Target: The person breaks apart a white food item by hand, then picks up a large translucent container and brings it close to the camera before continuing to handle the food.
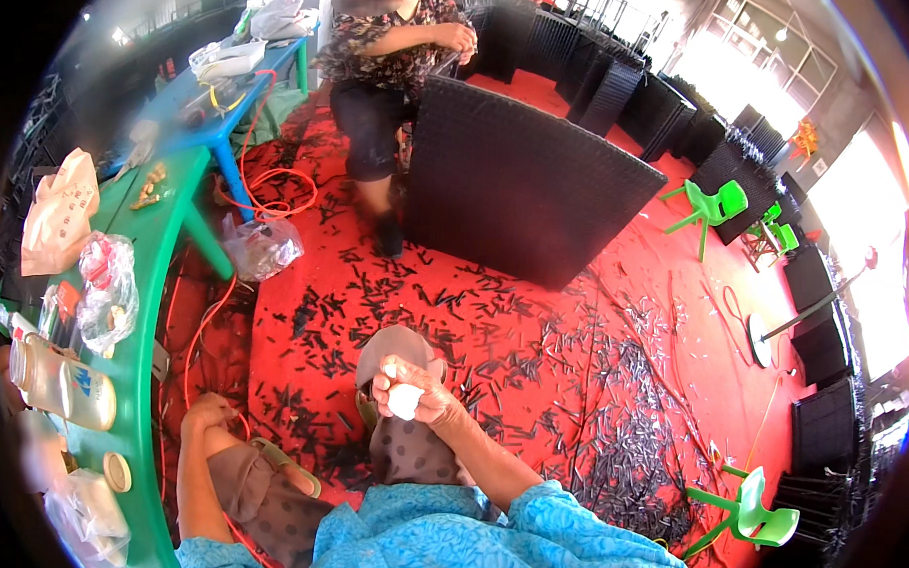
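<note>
My right hand (423, 393) is raised over my right knee, its fingers curled round a small, rounded white object (405, 401). Its surface is too bright to tell the kind. My left hand (211, 409) rests at my left knee, beside the green table (157, 234); how its fingers lie is not clear. I sit with bent knees in dotted brown trousers, and the white object is held well apart from the table.
A glass jar (73, 387), plastic bags (107, 291) and a paper bag (62, 213) crowd the table. Ahead, a person (392, 61) stands behind a black woven panel (531, 176). Black scraps (620, 428), cords and green chairs (717, 207) are on the red floor.
</note>
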